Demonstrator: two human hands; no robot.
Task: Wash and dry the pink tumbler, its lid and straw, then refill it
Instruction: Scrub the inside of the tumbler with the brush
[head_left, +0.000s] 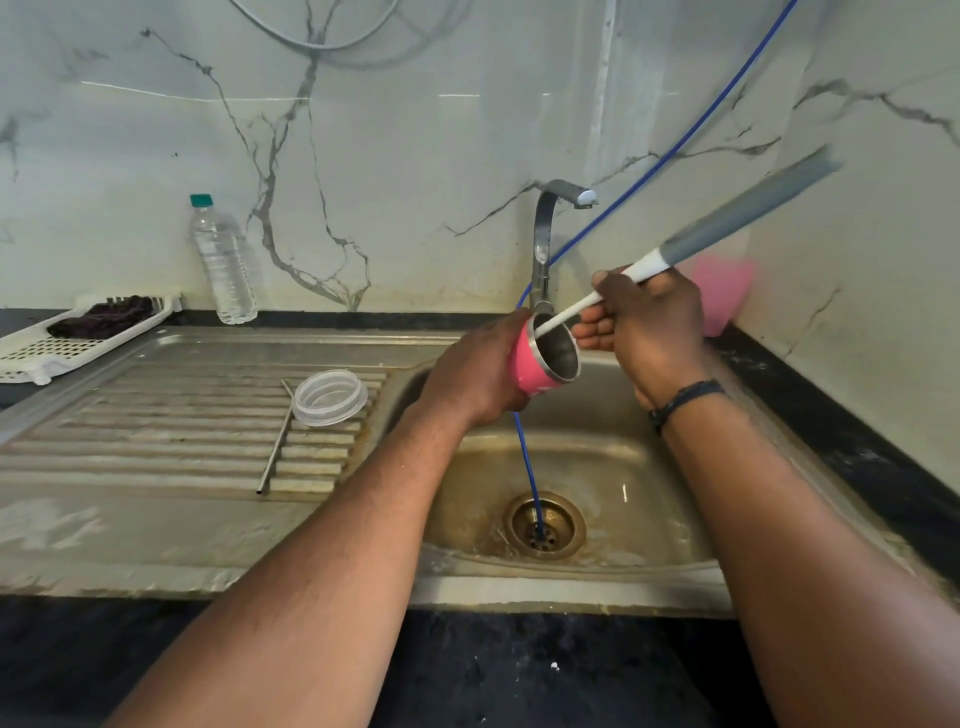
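The left hand (475, 371) gripped the pink tumbler (540, 358) over the sink (649, 452) basin's back edge, mouth tilted toward the brush (675, 254), which the right hand (647, 325) held with curled fingers for inside scrubbing. Lid (330, 397) and straw (274, 441) lay on the drainboard. No writing was readable.

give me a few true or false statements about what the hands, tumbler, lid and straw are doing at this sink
1. The left hand holds the pink tumbler tilted over the sink. True.
2. The right hand holds a sponge. False: its grip is on a long brush handle that runs into the tumbler's mouth.
3. The clear lid is on the tumbler. False: it lies on the draining board.
4. The metal straw lies on the draining board beside the lid. True.
5. The water bottle lies on its side. False: it stands upright by the wall.
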